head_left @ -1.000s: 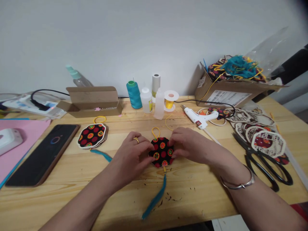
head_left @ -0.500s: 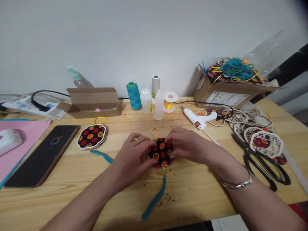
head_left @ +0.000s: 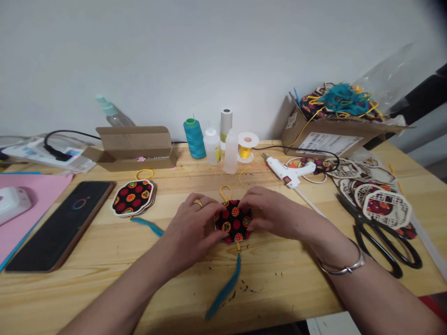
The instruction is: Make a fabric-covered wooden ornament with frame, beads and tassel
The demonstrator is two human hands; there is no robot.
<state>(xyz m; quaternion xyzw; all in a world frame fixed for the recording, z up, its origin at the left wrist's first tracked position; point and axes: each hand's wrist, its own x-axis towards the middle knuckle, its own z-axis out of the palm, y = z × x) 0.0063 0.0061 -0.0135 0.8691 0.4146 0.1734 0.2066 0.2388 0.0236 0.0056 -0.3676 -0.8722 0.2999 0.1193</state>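
My left hand (head_left: 190,228), with a gold ring (head_left: 198,203) on one finger, and my right hand (head_left: 272,211), with a silver bangle (head_left: 344,267) at the wrist, were both closed on the edges of a small fabric piece (head_left: 233,222), pinching it from two sides, and neither hand was released. The piece was near the middle of the wooden table (head_left: 279,284), just in front of me, but I could not tell if it touched the wood or was lifted a little. Its cloth was black with red dots and small round flowers, and its outline had soft, rounded corners. As far as I could judge, this piece was already well advanced: a thin yellow loop (head_left: 225,191) stood out at 12 o'clock from it, and a teal tassel (head_left: 226,288) lay at 6 o'clock, flat and feathery on the pale wood. At 9 o'clock was a stack of similar pieces (head_left: 133,197) with cream edges, which looked finished in the same way. What seemed not yet used was at 3 o'clock: pale openwork frames (head_left: 386,209), lying loose beside black-handled scissors (head_left: 377,242). At 1 o'clock lay a white glue gun (head_left: 288,171) with a black cord, and at 2 o'clock a cardboard carton (head_left: 324,132) carried a tangled heap of cloth and cords (head_left: 344,100).
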